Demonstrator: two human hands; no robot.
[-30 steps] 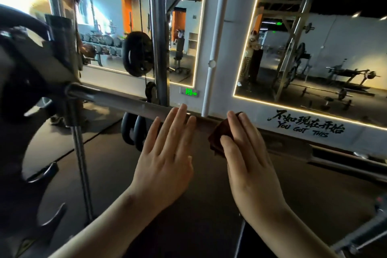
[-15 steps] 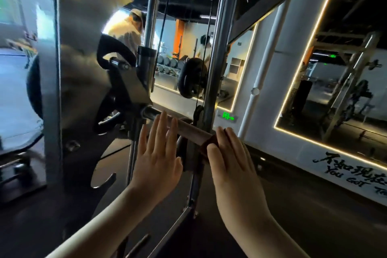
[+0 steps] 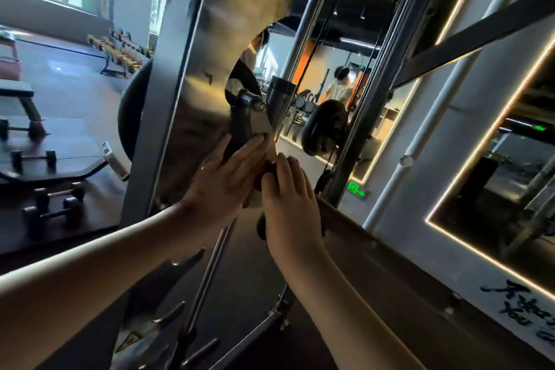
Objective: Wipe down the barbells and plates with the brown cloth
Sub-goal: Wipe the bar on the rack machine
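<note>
Both hands are working at the near end of the barbell [image 3: 342, 215], where it is meeting the machine's carriage. The left hand [image 3: 222, 180] is lying flat and released, fingers straight and close together, their tips touching a dull grey metal bracket [image 3: 259, 126]. The right hand [image 3: 288, 201] is lying over the bar with its fingers nearly straight, pressing the brown cloth [image 3: 268, 173] against it rather than clutching it. Only a dark, soft-looking edge of the cloth is showing at the fingertips, and the rest is hiding under the palm.

The bar itself is showing as a smooth, brownish round shaft running down to the right from under the wrist. Its end is lying covered by the two hands, so how it is joining the bracket is hard to make out.

A broad upright [image 3: 180, 99] of polished steel is rising just left of the hands, its mirror-like face throwing back a warped tan blur. A slim chrome guide rod [image 3: 312, 24] is slanting up beside it. A round black plate [image 3: 324, 129] with a matte face is sitting past the fingertips, and another dark disc [image 3: 130, 117] is half hiding behind the upright.

Small black dumbbells [image 3: 45, 156] are lying on the dark floor at the left. Painted lettering [image 3: 522, 306] on the pale wall is being cut off by the right edge.
</note>
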